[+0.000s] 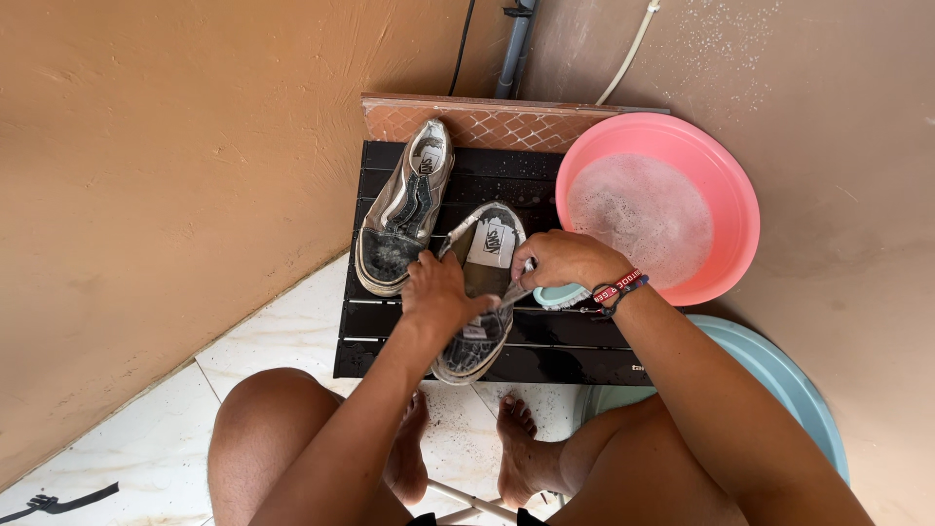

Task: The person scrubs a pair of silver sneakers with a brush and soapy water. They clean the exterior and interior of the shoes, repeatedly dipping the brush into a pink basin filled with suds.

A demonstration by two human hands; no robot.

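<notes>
1. Held sneaker (479, 292): a low canvas shoe, dark upper greyed with dirt and suds, pale insole showing a printed heel patch, toe pointing toward 6 o'clock. It lies at the centre of the black slatted stand (565, 341), its rubber toe cap at the stand's front edge.
2. Left hand (438, 292): closed over the shoe's left side, fingers wrapped on the upper at about 9 o'clock of the shoe.
3. Right hand (565, 261): clamped on a pale blue scrub brush (560, 295), pressed at the shoe's right edge, about 3 o'clock of it. A red-and-dark wristband (617, 290) circles the wrist.
4. Second sneaker (404, 209): same kind, lying free at 10 o'clock of the held one, toe soiled grey, just beside it.
5. Pink basin (730, 195): at 2 o'clock, holding foamy water, its rim overlapping the stand's corner.
6. Light blue basin (789, 380): at 4 o'clock, partly hidden by the right forearm.
7. Bare feet (516, 438) rest on white floor tiles (282, 341) at 6 o'clock.
</notes>
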